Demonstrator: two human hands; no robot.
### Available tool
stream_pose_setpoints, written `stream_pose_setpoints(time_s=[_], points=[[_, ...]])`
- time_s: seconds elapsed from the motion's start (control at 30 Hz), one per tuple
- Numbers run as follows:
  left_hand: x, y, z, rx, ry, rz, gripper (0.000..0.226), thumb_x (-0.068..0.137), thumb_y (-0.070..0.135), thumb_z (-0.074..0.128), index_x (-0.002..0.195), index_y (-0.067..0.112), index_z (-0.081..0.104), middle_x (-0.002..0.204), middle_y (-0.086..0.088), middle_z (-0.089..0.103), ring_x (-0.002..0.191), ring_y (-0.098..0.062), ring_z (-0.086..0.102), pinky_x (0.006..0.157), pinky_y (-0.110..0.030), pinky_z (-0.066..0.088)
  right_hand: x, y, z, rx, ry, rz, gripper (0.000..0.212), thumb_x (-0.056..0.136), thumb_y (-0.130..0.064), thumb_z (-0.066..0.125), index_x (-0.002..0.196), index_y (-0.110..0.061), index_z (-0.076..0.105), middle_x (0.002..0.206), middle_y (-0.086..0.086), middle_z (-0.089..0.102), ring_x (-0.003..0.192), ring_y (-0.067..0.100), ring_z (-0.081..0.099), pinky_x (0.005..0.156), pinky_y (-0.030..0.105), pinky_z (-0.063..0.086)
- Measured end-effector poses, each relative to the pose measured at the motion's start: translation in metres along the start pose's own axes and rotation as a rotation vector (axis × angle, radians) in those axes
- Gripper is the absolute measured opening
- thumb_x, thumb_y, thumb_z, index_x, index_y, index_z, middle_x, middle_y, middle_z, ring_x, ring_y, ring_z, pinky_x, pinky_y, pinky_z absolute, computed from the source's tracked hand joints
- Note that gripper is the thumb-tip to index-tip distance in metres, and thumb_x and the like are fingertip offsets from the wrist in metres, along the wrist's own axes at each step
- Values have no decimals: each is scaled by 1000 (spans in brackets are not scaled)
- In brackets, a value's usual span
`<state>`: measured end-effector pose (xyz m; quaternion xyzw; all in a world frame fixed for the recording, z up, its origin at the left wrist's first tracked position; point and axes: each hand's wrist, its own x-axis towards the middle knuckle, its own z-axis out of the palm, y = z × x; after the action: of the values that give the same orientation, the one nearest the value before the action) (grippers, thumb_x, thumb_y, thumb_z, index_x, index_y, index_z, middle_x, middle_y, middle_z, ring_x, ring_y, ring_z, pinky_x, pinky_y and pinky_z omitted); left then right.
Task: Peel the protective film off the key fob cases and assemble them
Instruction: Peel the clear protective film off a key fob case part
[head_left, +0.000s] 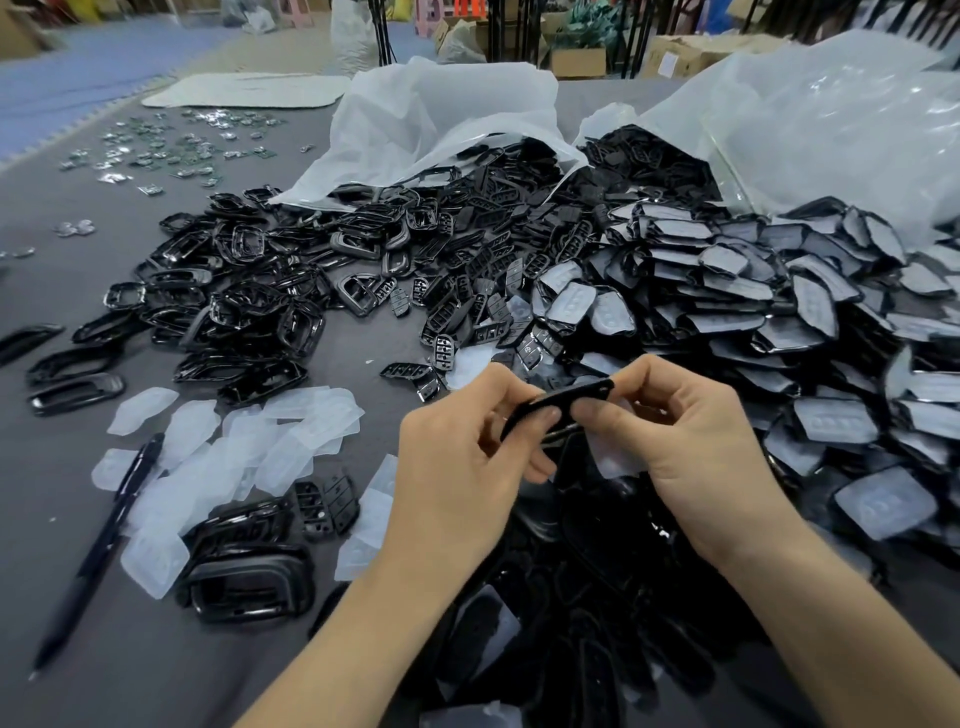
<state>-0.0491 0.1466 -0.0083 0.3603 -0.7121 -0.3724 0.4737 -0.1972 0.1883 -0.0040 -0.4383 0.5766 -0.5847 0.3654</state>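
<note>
Both hands meet over the near middle of the grey table. My left hand and my right hand pinch one black key fob case between thumbs and fingers, held edge-on. A clear piece of film hangs below it by my right palm. To the right lies a big heap of film-covered cases. Black frames are piled at the left, and button inserts lie in the middle.
Peeled films lie at the near left beside a black pen and a few stacked frames. Two white bags spill parts at the back. Small circuit boards are scattered far left. Dark parts fill the space under my wrists.
</note>
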Motion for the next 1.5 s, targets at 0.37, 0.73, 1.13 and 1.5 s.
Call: stream_pose_setpoints(time_s=[0.37,0.73,1.13,1.5], points=[[-8,1,6,277,213,455,12,90,13,59,93,7,69,108,4,55,94,-1,57,83,-11,45,6,-17,-30,475,-521,388,31,69,-28,81,90,-6,75,58,0,40,30,-2,33,28,6,26],[-9,10,9,-23,94,329,16,85,13,66,100,11,69,115,1,62,103,-7,62,74,-12,50,8,-18,-18,576,-305,300,22,78,-19,58,60,-16,70,54,-6,50,28,1,33,30,6,23],[-6,18,14,-813,52,-251,21,76,7,65,93,16,75,93,-3,75,92,-18,71,78,-25,56,11,-16,-16,662,-214,267,18,75,-17,60,61,-13,69,59,-3,50,33,2,36,30,7,26],[-3,20,12,-835,56,-442,26,56,29,75,78,16,79,85,-7,76,78,-18,73,70,-22,56,12,-14,-15,708,-215,326,21,78,-15,57,61,-11,67,60,-3,49,33,3,37,29,7,27]])
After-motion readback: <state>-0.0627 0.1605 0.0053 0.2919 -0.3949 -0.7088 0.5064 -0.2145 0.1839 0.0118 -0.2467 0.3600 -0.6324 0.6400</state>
